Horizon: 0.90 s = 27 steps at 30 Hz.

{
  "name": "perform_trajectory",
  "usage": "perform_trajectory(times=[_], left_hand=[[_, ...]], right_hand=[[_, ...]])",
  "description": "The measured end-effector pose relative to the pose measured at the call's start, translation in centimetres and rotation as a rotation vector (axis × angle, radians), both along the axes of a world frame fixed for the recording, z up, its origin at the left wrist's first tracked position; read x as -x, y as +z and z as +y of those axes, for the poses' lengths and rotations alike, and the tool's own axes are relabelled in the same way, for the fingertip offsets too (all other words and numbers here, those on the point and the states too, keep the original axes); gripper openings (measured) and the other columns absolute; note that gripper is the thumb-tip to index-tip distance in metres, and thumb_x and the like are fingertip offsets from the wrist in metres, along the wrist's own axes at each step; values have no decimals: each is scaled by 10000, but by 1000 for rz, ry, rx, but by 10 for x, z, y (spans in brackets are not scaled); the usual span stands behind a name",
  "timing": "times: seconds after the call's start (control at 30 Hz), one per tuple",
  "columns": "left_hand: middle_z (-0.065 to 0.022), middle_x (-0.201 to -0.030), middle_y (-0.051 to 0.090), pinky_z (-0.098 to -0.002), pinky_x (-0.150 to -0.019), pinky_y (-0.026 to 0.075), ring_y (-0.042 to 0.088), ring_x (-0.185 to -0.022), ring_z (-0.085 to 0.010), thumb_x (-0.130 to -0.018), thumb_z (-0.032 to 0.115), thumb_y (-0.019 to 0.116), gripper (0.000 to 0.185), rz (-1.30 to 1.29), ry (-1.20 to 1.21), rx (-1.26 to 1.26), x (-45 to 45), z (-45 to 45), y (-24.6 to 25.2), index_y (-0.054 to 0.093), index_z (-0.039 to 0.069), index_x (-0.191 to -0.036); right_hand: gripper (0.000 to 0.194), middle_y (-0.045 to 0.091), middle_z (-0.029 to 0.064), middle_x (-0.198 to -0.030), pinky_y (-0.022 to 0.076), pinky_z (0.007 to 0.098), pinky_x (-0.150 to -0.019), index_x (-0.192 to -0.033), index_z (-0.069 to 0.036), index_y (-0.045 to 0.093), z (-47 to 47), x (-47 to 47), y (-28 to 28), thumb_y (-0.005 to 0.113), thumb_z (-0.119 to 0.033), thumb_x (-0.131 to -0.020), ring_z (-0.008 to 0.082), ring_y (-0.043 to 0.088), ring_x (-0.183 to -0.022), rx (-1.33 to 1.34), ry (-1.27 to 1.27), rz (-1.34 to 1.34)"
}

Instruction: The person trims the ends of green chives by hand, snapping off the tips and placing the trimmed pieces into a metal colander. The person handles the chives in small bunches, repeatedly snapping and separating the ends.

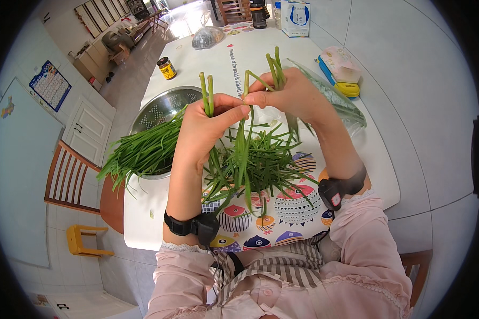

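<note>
Green leafy stalks, which look like garlic chives, are in both hands over the table. My left hand grips several stalks upright, their pale ends above the fist, and its thumb and fingertip touch a single stalk. My right hand pinches that same stalk near its top and holds more stalks against the palm. Below both hands lies a loose pile of green leaves on the fish-patterned table cover. To the left, a bundle of long green chives rests in and over a perforated steel colander.
On the white table stand a jar, a knotted plastic bag, a black flask and a paper bag. A clear plastic bag and a tissue pack lie right. A wooden chair stands left.
</note>
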<state>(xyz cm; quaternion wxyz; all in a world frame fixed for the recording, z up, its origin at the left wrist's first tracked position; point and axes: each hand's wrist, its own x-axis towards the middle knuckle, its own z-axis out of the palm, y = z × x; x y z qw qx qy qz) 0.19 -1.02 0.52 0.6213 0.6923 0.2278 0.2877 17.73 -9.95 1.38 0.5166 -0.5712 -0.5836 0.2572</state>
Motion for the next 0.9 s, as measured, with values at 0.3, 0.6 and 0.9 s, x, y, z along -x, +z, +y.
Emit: perform_trajectory(times=[0.3,0.6,0.9], left_hand=[[-65,-768,676,-226,-721,460,616,-730,-96,-775,80,681,157,64,-1,-88,0,-4,1,671,-35,-882],[-68,-768,680,-197,-627,433,570,-663,-59,-796,101,649,167,46,-6,-83,6,-1,4,677,-30,-896],[-75,-805,685,-165,-436,236,343,-505,-12,-844,121,616,184,-72,-103,125,4,-1,4,665,-32,-935]], right_hand=[[194,601,1,-647,393,239,-558,-849,-36,695,-4,-10,-1,719,-209,-766,70,499,-600,3,-4,-202],[215,594,-40,-702,399,211,-616,-901,-51,709,-11,-39,5,720,-234,-788,48,509,-668,-262,-396,-117],[248,666,28,-860,444,253,-762,-1000,-52,704,-12,-27,7,708,-186,-791,98,590,-820,-33,-52,-58]])
